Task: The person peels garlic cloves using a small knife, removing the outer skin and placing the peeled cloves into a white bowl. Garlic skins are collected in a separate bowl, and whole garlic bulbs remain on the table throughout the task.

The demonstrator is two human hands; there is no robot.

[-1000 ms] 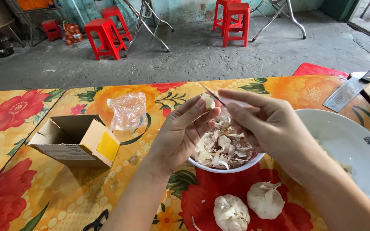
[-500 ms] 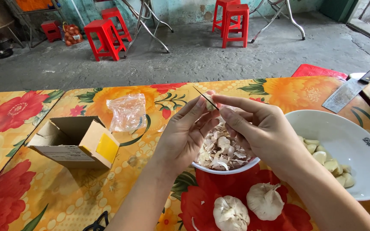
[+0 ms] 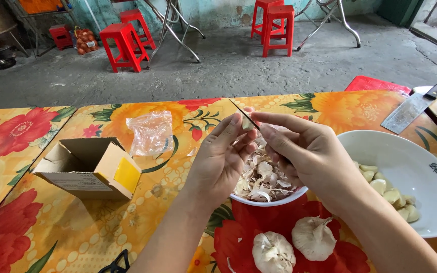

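My left hand (image 3: 222, 162) pinches a small garlic clove (image 3: 248, 124) between thumb and fingertips above a small bowl of garlic skins (image 3: 264, 184). My right hand (image 3: 309, 154) grips a thin paring knife (image 3: 244, 114), whose blade tip lies against the clove. Both hands hover just over the bowl, close together. Two whole garlic bulbs (image 3: 312, 237) lie on the flowered tablecloth in front of the bowl. A big white bowl (image 3: 416, 167) at the right holds several peeled cloves (image 3: 388, 189).
An open cardboard box (image 3: 89, 169) lies on its side at the left, with a crumpled clear plastic bag (image 3: 151, 132) behind it. A cleaver (image 3: 413, 106) rests on a board at the far right. Red plastic stools (image 3: 125, 43) stand on the concrete floor beyond the table.
Both hands have risen slightly from over the skin bowl and the knife blade has turned against the clove. More of the big white bowl and its peeled cloves shows at the right.
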